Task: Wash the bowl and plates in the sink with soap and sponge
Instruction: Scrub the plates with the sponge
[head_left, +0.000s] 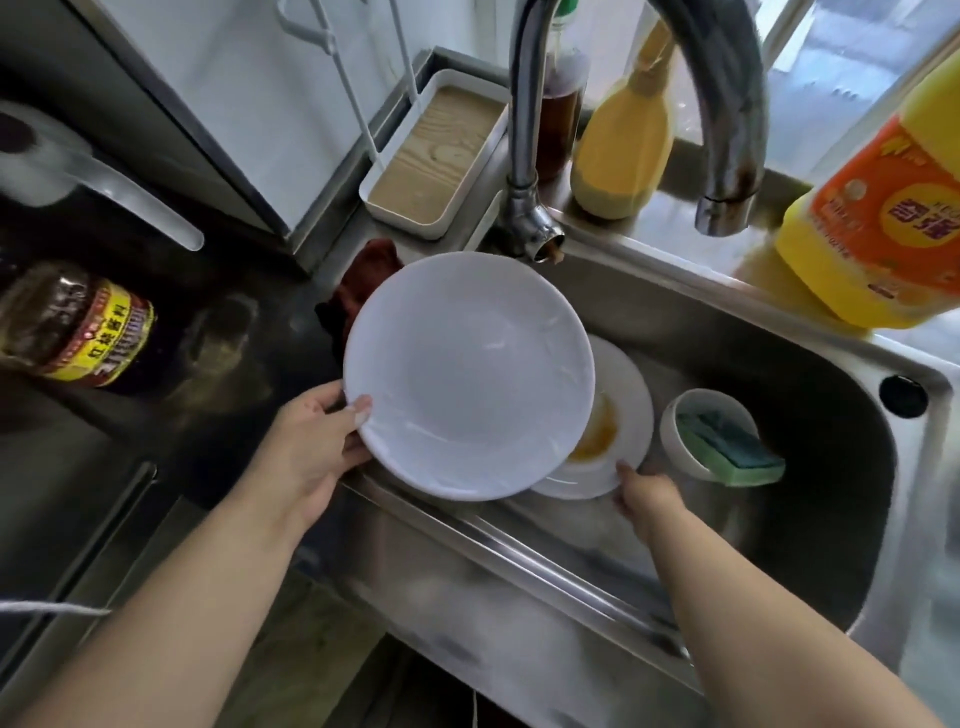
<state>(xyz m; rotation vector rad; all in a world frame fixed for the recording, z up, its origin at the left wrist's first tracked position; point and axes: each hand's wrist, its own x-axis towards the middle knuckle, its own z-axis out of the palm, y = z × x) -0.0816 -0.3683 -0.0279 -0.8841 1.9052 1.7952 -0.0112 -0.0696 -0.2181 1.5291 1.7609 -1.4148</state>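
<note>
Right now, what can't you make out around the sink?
Head view only:
- Dirty plate: its left part hidden under the lifted plate.
- Right hand: fingers hidden beneath the dirty plate's rim.
- Detergent bottle: top cut off by the frame edge.
- Sponge: lower end hidden inside the bowl.

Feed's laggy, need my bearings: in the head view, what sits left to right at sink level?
Sauce jar → left hand → big white plate → right hand → bowl with the sponge → overflow hole.

A sauce jar lies left; a wood-lined tray and brown bottle stand behind
</note>
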